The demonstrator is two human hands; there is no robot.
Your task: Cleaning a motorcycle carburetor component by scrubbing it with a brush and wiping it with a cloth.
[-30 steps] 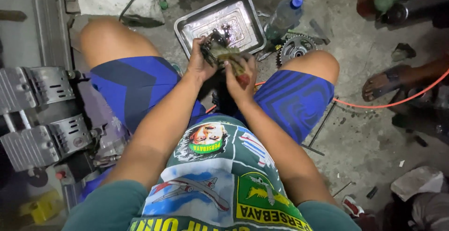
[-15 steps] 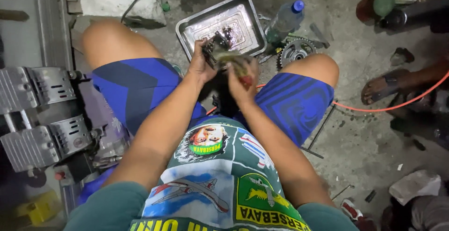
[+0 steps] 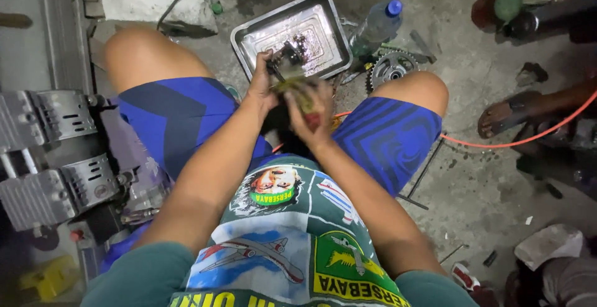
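I sit on the floor with my knees apart. My left hand (image 3: 262, 84) grips a small dark greasy metal part (image 3: 287, 55) just above the near edge of a metal tray (image 3: 250, 36). My right hand (image 3: 311, 111) is closed on a brush with a red handle (image 3: 306, 103), pressed against that part; the brush is blurred. The tray holds dark oily liquid and small parts.
A clear plastic bottle with a blue cap (image 3: 376, 26) lies right of the tray, a toothed sprocket (image 3: 392, 68) beside my right knee. Grey finned engine pieces (image 3: 53, 151) stand at my left. An orange hose (image 3: 516, 139) and another person's sandalled foot (image 3: 507, 114) are at the right.
Both hands have stayed over the tray's near edge; the right hand has shifted slightly with the brush against the part. The view has moved a little.
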